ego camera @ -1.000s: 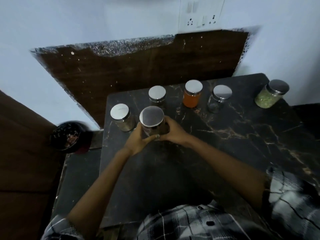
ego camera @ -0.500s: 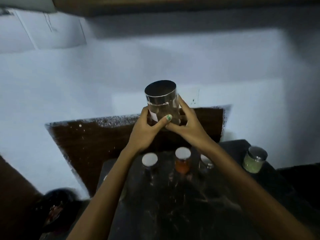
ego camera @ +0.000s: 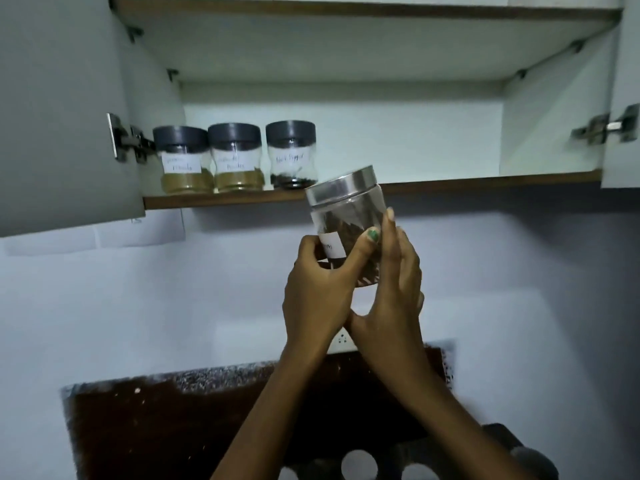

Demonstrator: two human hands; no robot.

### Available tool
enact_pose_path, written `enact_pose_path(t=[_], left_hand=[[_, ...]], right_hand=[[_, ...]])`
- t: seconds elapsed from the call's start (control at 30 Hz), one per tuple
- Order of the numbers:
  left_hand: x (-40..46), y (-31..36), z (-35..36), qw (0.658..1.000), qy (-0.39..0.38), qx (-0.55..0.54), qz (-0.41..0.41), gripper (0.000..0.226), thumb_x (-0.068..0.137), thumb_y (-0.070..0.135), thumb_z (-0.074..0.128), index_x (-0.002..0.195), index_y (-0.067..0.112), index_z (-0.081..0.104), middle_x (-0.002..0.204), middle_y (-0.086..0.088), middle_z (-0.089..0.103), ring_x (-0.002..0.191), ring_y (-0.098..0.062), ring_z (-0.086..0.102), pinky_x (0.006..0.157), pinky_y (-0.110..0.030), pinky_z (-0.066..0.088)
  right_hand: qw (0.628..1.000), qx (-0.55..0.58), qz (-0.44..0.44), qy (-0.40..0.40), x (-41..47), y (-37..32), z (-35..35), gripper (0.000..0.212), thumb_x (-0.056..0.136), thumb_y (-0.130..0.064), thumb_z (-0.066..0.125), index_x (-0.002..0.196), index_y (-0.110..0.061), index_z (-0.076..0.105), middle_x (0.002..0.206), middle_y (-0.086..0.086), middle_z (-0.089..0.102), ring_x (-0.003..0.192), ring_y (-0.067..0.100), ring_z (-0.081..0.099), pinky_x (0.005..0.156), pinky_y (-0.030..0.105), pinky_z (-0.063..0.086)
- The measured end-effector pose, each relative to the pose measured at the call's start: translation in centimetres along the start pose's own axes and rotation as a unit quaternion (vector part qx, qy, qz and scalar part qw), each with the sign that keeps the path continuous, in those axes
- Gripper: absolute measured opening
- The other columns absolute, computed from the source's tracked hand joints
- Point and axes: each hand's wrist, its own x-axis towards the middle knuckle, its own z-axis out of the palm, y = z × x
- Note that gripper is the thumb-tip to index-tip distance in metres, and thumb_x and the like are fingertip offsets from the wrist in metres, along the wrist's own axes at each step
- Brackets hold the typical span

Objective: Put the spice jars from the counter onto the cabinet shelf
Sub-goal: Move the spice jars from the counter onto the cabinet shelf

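A clear spice jar (ego camera: 346, 216) with a steel lid and brown contents is held up in the air, tilted slightly, just below the front edge of the cabinet shelf (ego camera: 450, 185). My left hand (ego camera: 318, 289) grips its lower left side, thumb across the front. My right hand (ego camera: 394, 289) holds its right side with fingers pointing up. On the shelf's left stand three dark-lidded labelled jars (ego camera: 235, 157). Lids of jars on the counter (ego camera: 358, 464) peek in at the bottom edge.
The cabinet doors stand swung out, one at the left (ego camera: 62, 116) and one at the right (ego camera: 623, 98). The shelf to the right of the three jars holds nothing. A wall socket (ego camera: 343, 339) sits behind my wrists. A dark wooden backboard (ego camera: 173, 420) lies below.
Both hands have lifted the jar from the counter up to just below the shelf edge. My view has tilted upward, bringing the cabinet with its doors swung out into sight.
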Motion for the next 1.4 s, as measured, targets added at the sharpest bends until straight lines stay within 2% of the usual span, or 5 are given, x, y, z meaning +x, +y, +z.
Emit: enact_pose_path(t=[0.43, 0.57, 0.77, 1.13, 1.4], left_hand=[[-1.4, 2.7, 2.2, 0.998, -0.023, -0.060, 0.028, 0.047, 0.076, 0.063, 0.053, 0.110, 0.031, 0.052, 0.106, 0.004, 0.062, 0.094, -0.012, 0.064, 0.083, -0.034, 0.054], [-1.7, 3.3, 2.3, 0.994, -0.041, -0.085, 0.050, 0.048, 0.075, 0.050, 0.056, 0.120, 0.041, 0.044, 0.112, 0.019, 0.059, 0.096, 0.002, 0.060, 0.074, -0.008, 0.047], [-1.6, 3.0, 3.1, 0.992, -0.022, -0.077, 0.093, 0.058, 0.088, 0.022, 0.061, 0.138, 0.034, 0.034, 0.132, 0.016, 0.045, 0.117, 0.002, 0.049, 0.084, -0.010, 0.046], [0.8, 1.2, 4.8, 0.992, 0.017, -0.016, 0.124, 0.072, 0.084, 0.016, 0.067, 0.144, 0.027, 0.028, 0.140, 0.012, 0.036, 0.128, 0.000, 0.039, 0.088, 0.000, 0.039], [6.7, 1.9, 4.1, 0.970, -0.047, 0.108, 0.214, 0.080, 0.094, 0.041, 0.050, 0.152, 0.025, -0.003, 0.160, 0.008, 0.007, 0.138, 0.007, 0.009, 0.117, -0.028, 0.020]], right_hand=[[0.990, 0.067, -0.033, 0.118, 2.0, 0.7, -0.8, 0.076, 0.083, -0.046, 0.041, 0.148, -0.038, 0.001, 0.154, -0.008, 0.009, 0.141, 0.012, 0.023, 0.094, 0.001, 0.029], [0.974, 0.214, 0.005, 0.069, 3.1, 1.2, -1.8, 0.104, 0.068, -0.048, 0.067, 0.148, -0.037, 0.002, 0.143, -0.014, 0.025, 0.123, -0.002, 0.046, 0.089, 0.014, 0.047], [0.930, 0.366, 0.031, 0.006, 4.3, 2.5, -2.2, 0.107, 0.067, -0.010, 0.078, 0.148, -0.027, 0.011, 0.112, -0.051, 0.045, 0.105, -0.018, 0.054, 0.069, 0.008, 0.051], [0.969, 0.244, 0.042, 0.002, 6.4, 4.3, -1.2, 0.107, 0.059, -0.050, 0.066, 0.147, -0.030, 0.008, 0.118, -0.036, 0.023, 0.104, -0.039, 0.025, 0.075, -0.010, 0.033], [0.982, 0.186, -0.013, 0.009, 13.3, 4.7, 0.3, 0.106, 0.071, -0.037, 0.075, 0.150, -0.019, 0.008, 0.150, 0.002, 0.029, 0.137, 0.013, 0.034, 0.110, 0.040, 0.037]])
